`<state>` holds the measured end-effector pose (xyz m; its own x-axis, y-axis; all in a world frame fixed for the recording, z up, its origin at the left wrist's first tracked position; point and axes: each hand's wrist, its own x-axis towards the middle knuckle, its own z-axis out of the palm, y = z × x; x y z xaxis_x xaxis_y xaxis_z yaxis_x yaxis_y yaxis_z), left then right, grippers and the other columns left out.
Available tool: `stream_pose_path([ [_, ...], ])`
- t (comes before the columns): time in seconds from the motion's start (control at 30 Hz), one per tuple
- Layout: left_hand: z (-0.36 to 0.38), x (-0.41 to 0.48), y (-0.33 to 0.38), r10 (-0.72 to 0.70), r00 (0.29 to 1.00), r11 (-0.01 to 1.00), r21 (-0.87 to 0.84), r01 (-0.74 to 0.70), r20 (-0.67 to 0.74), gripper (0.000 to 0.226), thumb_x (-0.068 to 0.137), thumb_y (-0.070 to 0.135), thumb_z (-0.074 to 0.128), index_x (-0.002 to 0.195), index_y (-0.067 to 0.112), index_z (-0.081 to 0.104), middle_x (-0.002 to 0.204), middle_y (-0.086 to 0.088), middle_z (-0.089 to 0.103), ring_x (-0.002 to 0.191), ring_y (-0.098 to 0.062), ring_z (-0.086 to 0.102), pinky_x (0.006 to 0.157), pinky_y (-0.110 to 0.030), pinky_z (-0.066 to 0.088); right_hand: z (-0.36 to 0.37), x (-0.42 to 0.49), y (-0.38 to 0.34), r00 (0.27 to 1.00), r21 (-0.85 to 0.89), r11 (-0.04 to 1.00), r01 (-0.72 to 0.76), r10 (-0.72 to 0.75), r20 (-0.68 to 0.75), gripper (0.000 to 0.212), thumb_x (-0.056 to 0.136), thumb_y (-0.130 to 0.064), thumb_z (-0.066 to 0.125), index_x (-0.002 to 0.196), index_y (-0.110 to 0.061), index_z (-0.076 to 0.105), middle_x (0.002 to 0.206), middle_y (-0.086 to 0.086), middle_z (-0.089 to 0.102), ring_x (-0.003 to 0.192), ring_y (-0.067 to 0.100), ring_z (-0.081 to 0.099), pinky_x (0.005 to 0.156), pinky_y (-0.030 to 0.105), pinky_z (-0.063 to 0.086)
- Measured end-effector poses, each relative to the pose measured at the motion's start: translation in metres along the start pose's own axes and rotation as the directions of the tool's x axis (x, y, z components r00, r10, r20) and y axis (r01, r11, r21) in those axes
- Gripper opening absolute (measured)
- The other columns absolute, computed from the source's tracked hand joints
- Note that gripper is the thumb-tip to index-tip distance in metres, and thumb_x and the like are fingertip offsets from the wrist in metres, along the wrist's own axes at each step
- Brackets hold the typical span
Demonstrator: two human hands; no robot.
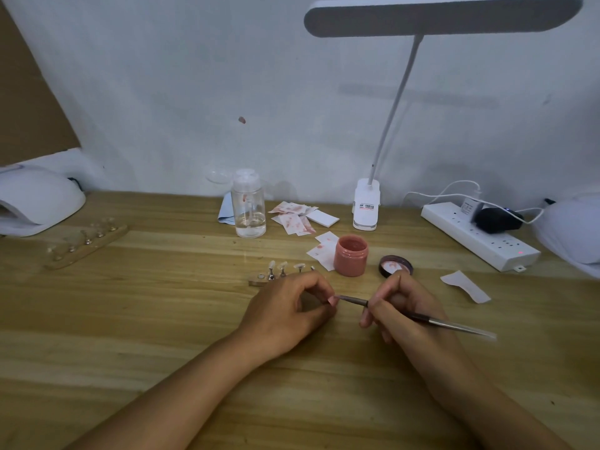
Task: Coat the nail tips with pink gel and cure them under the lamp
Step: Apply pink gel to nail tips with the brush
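Mid-coat: one tip is at the brush, and curing looks not yet started.

Your left hand [292, 308] pinches a nail tip [331, 300] between thumb and fingertips, low over the table [162, 319], just in front of the near stand [282, 272]. Your right hand [401, 308] is curled round the brush [454, 324] in a pen grip. The brush's long axis runs nearly across the table, with the bristle end pointing left onto the tip and the handle trailing right and slightly toward you. The gel jar [351, 256] is open, with its lid [396, 265] beside it. Tips on the near stand look pale, so I judge them uncoated. The far stand [86, 243] is too blurred to tell. The curing lamp [39, 203] sits far left, well apart, and its inside is not visible. Left to do: the remaining tips, then cure.
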<state>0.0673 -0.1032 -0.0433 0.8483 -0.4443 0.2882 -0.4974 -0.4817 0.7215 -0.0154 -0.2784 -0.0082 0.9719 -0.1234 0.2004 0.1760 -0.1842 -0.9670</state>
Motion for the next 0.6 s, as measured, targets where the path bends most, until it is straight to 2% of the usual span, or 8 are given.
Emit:
stream_pose_path([
  [0.6,0.0008,0.0005,-0.0041,0.026,1.0,1.0,-0.007,-0.026,0.0,0.01,0.085,0.037,0.07,0.084,0.042,0.062,0.084,0.028,0.066,0.044,-0.003,0.041,0.048,-0.022,0.027,-0.001,0.0007,0.0006,0.999,-0.022,0.999,-0.026,0.026,-0.02,0.007,0.088,0.005,0.055,0.084,0.0,0.052,0.067,0.01,0.069,0.051,0.006,0.049,0.051,0.021,0.04],
])
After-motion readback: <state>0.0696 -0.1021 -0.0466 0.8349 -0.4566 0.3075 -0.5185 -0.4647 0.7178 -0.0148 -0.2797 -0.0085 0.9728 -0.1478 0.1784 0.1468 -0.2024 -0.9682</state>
